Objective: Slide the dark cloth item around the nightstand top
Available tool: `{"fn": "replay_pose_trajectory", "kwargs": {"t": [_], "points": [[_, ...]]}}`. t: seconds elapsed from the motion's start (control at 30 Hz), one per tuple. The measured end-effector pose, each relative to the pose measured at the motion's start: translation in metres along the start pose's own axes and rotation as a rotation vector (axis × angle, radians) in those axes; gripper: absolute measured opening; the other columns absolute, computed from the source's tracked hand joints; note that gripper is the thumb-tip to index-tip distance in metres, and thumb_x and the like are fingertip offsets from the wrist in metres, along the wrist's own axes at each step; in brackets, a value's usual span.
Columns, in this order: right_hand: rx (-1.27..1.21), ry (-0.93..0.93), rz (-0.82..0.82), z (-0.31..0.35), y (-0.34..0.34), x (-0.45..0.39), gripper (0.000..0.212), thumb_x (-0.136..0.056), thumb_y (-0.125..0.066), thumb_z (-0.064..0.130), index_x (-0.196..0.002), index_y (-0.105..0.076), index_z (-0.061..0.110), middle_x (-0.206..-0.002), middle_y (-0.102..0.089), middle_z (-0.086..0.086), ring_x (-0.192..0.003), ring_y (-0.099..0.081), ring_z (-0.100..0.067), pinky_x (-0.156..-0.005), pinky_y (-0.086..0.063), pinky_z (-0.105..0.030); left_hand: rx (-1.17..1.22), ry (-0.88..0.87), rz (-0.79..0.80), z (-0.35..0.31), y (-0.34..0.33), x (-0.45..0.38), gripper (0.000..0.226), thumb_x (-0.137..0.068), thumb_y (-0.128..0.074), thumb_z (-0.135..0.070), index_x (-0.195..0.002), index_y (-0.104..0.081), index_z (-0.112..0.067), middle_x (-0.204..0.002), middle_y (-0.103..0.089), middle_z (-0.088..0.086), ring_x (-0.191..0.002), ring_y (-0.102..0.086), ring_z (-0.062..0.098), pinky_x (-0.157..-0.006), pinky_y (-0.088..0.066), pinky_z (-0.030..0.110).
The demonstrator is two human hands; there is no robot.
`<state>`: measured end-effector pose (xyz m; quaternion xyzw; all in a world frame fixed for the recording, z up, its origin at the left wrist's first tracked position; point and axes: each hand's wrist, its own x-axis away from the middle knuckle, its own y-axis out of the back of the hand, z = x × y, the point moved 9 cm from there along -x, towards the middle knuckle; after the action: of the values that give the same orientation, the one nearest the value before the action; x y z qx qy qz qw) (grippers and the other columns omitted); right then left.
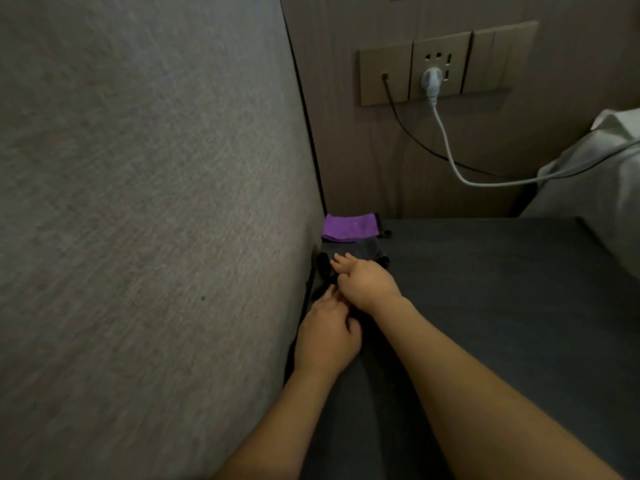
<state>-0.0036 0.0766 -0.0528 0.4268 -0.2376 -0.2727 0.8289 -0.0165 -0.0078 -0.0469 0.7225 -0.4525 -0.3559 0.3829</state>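
Both hands reach forward over a dark grey bed surface [485,289], close to a grey fabric headboard [138,202] on the left. My left hand [325,337] lies low on a black garment [323,268] by the headboard, fingers bent onto the cloth. My right hand [363,278] crosses just above it, fingers stretched out onto a folded dark grey garment [367,252]. Beyond that lies a folded purple garment [349,227]. Whether either hand pinches the cloth is not clear.
A wall panel [446,64] holds a socket with a white plug [431,79] and white cable, plus a thin black cable [401,123]. A white pillow or sheet [602,188] sits at the right.
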Motion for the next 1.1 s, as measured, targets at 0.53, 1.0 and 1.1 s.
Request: {"fn": "replay_pose_trajectory", "kwargs": {"t": [0.53, 1.0, 1.1], "points": [[0.072, -0.423, -0.209, -0.205, 0.104, 0.122, 0.053, -0.095, -0.033, 0.010, -0.147, -0.027, 0.017, -0.158, -0.017, 0.002, -0.145, -0.015, -0.013, -0.119, -0.019, -0.031, -0.046, 0.060, 0.013, -0.003, -0.001, 0.018, 0.048, -0.087, -0.037, -0.016, -0.134, -0.045, -0.010, -0.146, -0.041, 0.004, -0.139, -0.031, 0.014, -0.110, -0.014, 0.016], [0.054, -0.611, -0.360, -0.241, 0.122, 0.162, 0.056, -0.092, -0.037, 0.007, -0.147, -0.026, 0.010, -0.158, -0.016, -0.006, -0.145, -0.015, -0.022, -0.117, -0.019, -0.037, -0.052, 0.045, 0.000, -0.017, 0.002, 0.038, 0.048, -0.086, -0.045, -0.012, -0.135, -0.044, -0.011, -0.147, -0.040, 0.001, -0.140, -0.029, 0.010, -0.108, -0.011, 0.011], [0.082, -0.630, -0.347, -0.230, 0.116, 0.160, 0.055, -0.093, -0.035, 0.007, -0.147, -0.023, 0.008, -0.158, -0.014, -0.008, -0.145, -0.015, -0.024, -0.117, -0.019, -0.036, -0.053, 0.048, -0.008, -0.015, 0.001, 0.038, 0.049, -0.085, -0.045, -0.013, -0.134, -0.045, -0.011, -0.146, -0.041, 0.002, -0.139, -0.030, 0.011, -0.109, -0.013, 0.013]]}}
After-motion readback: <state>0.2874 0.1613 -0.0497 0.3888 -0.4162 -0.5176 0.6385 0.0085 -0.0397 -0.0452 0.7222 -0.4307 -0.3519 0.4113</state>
